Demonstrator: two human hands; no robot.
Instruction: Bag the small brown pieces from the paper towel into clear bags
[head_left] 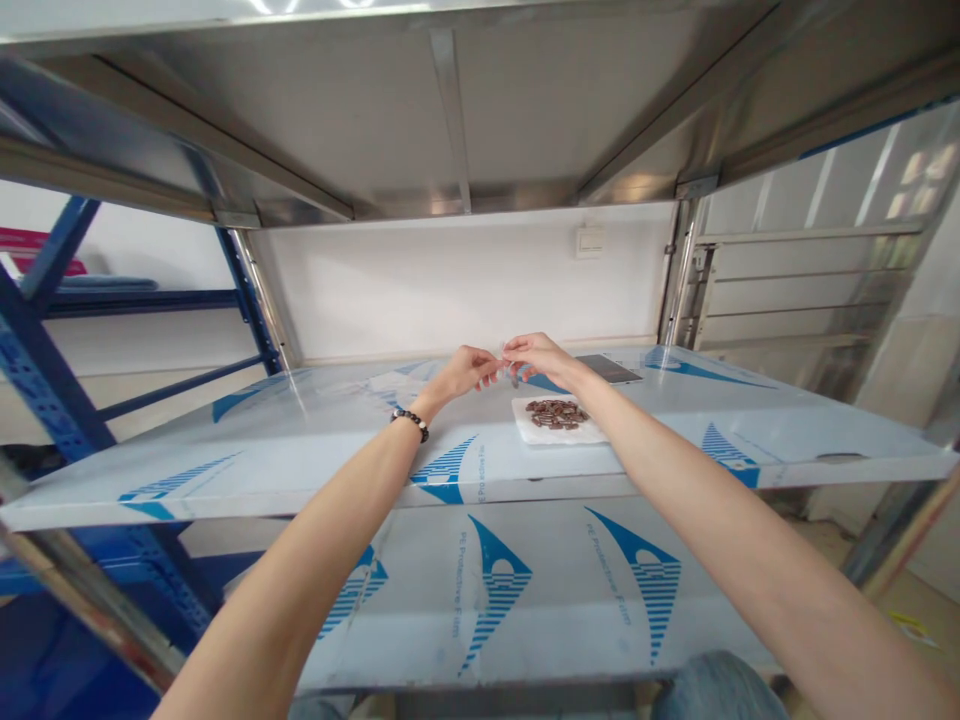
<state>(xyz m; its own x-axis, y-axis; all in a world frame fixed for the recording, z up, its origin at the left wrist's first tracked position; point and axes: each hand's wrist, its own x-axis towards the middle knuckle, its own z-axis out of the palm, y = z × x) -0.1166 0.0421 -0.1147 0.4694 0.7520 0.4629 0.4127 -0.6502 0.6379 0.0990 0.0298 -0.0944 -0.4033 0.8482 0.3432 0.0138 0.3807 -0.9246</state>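
Both my hands meet above the steel table (pixel 300 450), which is covered in white film with blue marks. My left hand (pixel 466 372), with a dark bead bracelet on the wrist, pinches a small clear thing, perhaps a little bag, that I cannot make out. My right hand (pixel 534 357) pinches the same small thing from the other side, fingers closed. Just below and to the right lies a white sheet (pixel 536 432) with a pile of brown capsules (pixel 556 412) on it.
A dark flat device (pixel 609 368) lies behind the capsules. A steel shelf (pixel 450 110) hangs overhead. Blue racking (pixel 45 390) stands on the left, a metal rack (pixel 802 290) on the right. A white wall with a switch (pixel 591 240) closes the back.
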